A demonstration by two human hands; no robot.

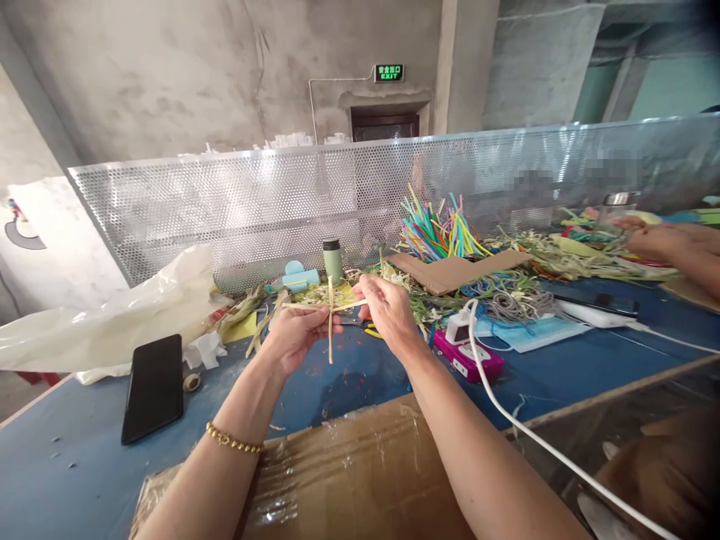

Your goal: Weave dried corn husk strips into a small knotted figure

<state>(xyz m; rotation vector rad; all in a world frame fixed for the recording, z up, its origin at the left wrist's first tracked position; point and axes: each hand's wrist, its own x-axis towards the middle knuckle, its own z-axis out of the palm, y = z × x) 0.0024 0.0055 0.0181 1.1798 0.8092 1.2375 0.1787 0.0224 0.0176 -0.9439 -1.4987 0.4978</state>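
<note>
glare on perforated panel (281, 202); right corners dark

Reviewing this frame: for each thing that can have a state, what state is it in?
Left hand: pinching near the crossing of the pale strips.
Right hand: fingers closed at one strip's end.
Pale strips: crossed, held in both hands.
Black smartphone: lying flat, screen dark.
Green bottle: upright, capped.
White charger: on the magenta power strip, apparently plugged in.
Exit sign: lit.
</note>
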